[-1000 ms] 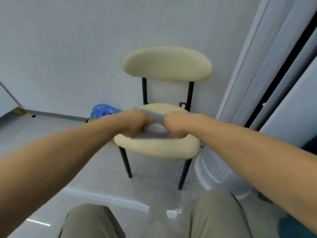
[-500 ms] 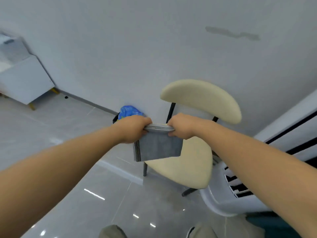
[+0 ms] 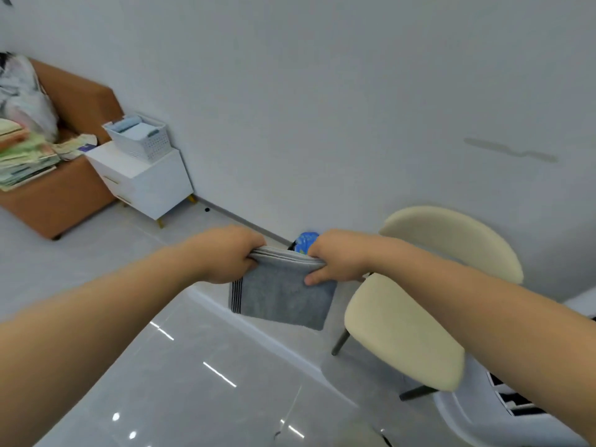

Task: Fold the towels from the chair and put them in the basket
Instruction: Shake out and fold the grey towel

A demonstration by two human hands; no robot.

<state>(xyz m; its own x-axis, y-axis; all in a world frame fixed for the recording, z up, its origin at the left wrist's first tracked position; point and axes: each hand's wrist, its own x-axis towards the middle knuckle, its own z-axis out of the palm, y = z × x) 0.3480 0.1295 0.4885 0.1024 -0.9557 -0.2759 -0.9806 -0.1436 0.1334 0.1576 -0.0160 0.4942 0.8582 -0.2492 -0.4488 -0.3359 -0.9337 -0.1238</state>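
A folded grey towel (image 3: pixel 281 296) with dark stripes at its left edge hangs in the air in front of me. My left hand (image 3: pixel 227 254) grips its top left corner and my right hand (image 3: pixel 338 258) grips its top right corner. The cream chair (image 3: pixel 403 330) stands to the right, its seat bare. A white perforated basket (image 3: pixel 142 138) with pale blue folded cloth inside sits on a white nightstand (image 3: pixel 145 179) far off to the left, by the wall.
A brown sofa (image 3: pixel 64 175) at the far left carries a pile of folded cloth and a bag. A blue bag (image 3: pixel 306 240) lies on the floor behind the towel. A white appliance (image 3: pixel 503 414) stands at lower right. Glossy grey floor tiles lie between me and the nightstand.
The towel came up off the chair seat, held by both hands. My view has swung left, so the chair slid right and the nightstand, basket and sofa came into sight.
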